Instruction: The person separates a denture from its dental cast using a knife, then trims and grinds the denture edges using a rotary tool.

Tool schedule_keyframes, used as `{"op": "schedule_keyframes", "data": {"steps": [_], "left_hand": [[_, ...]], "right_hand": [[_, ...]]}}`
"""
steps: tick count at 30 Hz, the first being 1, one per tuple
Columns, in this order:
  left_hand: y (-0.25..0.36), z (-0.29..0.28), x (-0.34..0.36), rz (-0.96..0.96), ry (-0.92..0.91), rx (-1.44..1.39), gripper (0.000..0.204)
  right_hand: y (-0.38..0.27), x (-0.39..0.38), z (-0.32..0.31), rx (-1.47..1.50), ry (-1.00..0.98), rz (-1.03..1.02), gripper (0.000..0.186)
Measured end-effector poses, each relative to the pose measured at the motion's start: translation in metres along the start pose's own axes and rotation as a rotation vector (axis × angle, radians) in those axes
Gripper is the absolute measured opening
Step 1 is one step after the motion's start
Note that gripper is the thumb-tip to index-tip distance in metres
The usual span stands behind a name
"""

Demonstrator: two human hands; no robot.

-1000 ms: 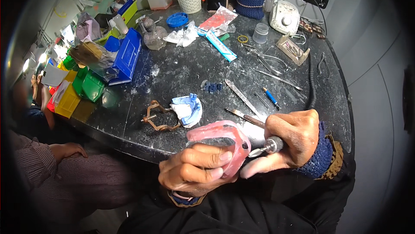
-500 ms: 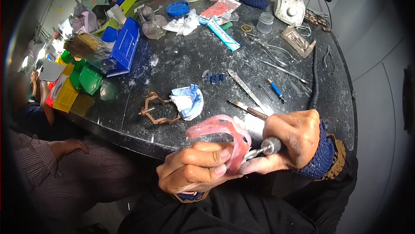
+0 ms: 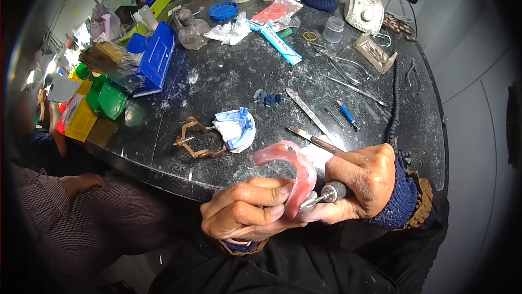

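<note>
My left hand grips a pink, horseshoe-shaped denture base at its lower end, just in front of the table's near edge. My right hand is closed around a grey rotary handpiece, and its metal tip touches the pink plate's right side. The handpiece's black ribbed cord runs away over the dark table behind my right hand.
A brass clamp and a blue-white plaster lump lie near the front edge. Metal tools, a blue pen and a white motor unit lie further back. Coloured bins crowd the left. Another person's arm rests lower left.
The pink plate has been turned in my left hand, its arch now standing higher over the table edge. The handpiece tip stays against its right side. My view has shifted slightly.
</note>
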State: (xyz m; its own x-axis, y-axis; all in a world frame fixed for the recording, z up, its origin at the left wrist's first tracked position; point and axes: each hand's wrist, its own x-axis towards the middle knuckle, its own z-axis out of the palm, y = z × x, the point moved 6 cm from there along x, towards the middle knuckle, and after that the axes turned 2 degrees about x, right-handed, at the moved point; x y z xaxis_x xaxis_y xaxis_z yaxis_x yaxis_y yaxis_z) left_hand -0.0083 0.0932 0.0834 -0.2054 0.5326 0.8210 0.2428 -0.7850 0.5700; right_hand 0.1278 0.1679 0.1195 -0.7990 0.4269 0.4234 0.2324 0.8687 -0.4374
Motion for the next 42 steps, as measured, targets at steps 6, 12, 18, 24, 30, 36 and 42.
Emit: {"op": "schedule_keyframes", "data": {"steps": [6, 12, 18, 24, 30, 36, 42], "left_hand": [[0.002, 0.001, 0.001, -0.026, -0.041, 0.062, 0.037], [0.001, -0.001, 0.0, -0.011, -0.083, -0.013, 0.037], [0.005, 0.002, 0.005, 0.182, -0.158, 0.311, 0.042], [0.002, 0.001, 0.006, 0.204, -0.17, 0.278, 0.039], [0.0, -0.003, 0.009, 0.162, -0.142, 0.051, 0.037], [0.007, -0.004, 0.011, 0.054, -0.225, 0.028, 0.029], [0.009, -0.001, 0.004, 0.323, -0.039, 0.416, 0.007]], "right_hand": [[0.002, 0.002, -0.005, -0.046, -0.022, 0.074, 0.053], [0.006, 0.005, -0.02, -0.016, 0.104, -0.008, 0.059], [0.003, 0.011, -0.032, -0.262, 0.14, -0.119, 0.063], [0.0, 0.009, -0.027, -0.245, 0.168, -0.131, 0.061], [-0.006, 0.01, -0.027, -0.326, 0.2, -0.225, 0.058], [-0.003, 0.007, -0.031, -0.394, 0.226, -0.206, 0.059], [-0.007, 0.007, -0.033, -0.485, 0.213, -0.241, 0.06]]}}
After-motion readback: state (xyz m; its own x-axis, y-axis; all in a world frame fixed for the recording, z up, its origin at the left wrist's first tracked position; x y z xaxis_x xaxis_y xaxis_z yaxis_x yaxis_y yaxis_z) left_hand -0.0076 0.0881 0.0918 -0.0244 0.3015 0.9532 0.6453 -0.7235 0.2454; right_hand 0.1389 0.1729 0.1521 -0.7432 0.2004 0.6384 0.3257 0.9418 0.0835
